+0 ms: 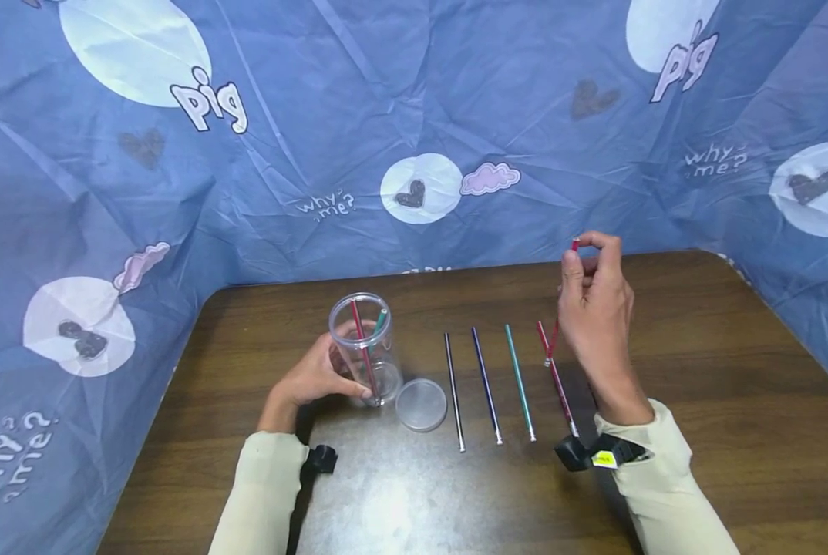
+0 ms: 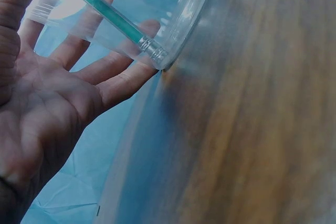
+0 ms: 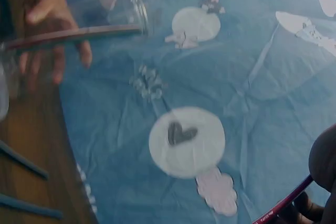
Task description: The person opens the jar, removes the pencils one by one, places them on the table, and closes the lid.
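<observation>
My left hand (image 1: 320, 370) wraps round a clear plastic jar (image 1: 386, 362) standing on the table, thumb in front and fingers behind. Inside the jar lean a red pencil (image 1: 361, 331) and a green pencil (image 2: 115, 19). My right hand (image 1: 597, 308) is raised at the right and pinches a red pencil (image 3: 286, 203) near its top. This pencil slants down with its metal-banded end low, over a dark red pencil (image 1: 562, 389) lying on the table. Left of that lie a green pencil (image 1: 520, 381), a blue pencil (image 1: 486, 385) and a black pencil (image 1: 454, 393).
A round clear lid (image 1: 421, 405) lies just right of the jar, beside the black pencil. The brown wooden table (image 1: 733, 370) ends at the back against a blue printed cloth (image 1: 560, 169), which also hangs at both sides.
</observation>
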Demonstrator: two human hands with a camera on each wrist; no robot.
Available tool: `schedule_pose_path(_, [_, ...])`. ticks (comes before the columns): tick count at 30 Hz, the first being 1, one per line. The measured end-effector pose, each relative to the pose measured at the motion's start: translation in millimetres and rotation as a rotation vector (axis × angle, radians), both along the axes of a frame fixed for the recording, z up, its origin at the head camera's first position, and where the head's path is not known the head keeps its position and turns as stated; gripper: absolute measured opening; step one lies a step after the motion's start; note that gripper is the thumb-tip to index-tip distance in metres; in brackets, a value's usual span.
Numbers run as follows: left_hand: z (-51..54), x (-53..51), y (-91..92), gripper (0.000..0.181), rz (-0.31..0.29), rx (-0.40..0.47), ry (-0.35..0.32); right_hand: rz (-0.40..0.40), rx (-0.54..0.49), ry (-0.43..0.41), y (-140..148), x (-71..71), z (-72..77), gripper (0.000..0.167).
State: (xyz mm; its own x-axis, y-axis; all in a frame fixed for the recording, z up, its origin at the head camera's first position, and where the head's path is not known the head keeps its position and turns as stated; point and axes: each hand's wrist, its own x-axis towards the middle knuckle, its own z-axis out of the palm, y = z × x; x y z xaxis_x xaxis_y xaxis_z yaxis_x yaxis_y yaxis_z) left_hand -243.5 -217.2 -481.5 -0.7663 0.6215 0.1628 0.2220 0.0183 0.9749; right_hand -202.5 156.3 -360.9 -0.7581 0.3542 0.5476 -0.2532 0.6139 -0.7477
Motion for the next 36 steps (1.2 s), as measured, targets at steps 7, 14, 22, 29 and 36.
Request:
schedule_pose_path(7, [-1.8,0.8,-0.4,0.093,0.020,-0.014,0.030,-0.134,0.065,-0.005,45.4,4.3,-0.5,0.029])
schedule_pose_path(14, [-2.6,0.1,0.9,0.090,0.006,0.005,0.016,-0.193,0.157,-0.079,85.7,8.5,-11.2,0.030])
schedule_pose_path(22, [-0.4,1.3,0.4,0.092,0.015,0.001,0.018,-0.170,0.232,-0.162,111.6,13.5,-26.6,0.031])
schedule_pose_path(29, [-1.2,0.4,0.4,0.092,0.011,0.008,0.019,-0.161,0.256,-0.206,135.1,7.2,-40.8,0.032])
schedule_pose_path(36, [-1.0,0.1,0.3,0.093,0.005,0.014,0.016,-0.078,0.310,-0.196,153.4,-2.6,-54.2,0.030])
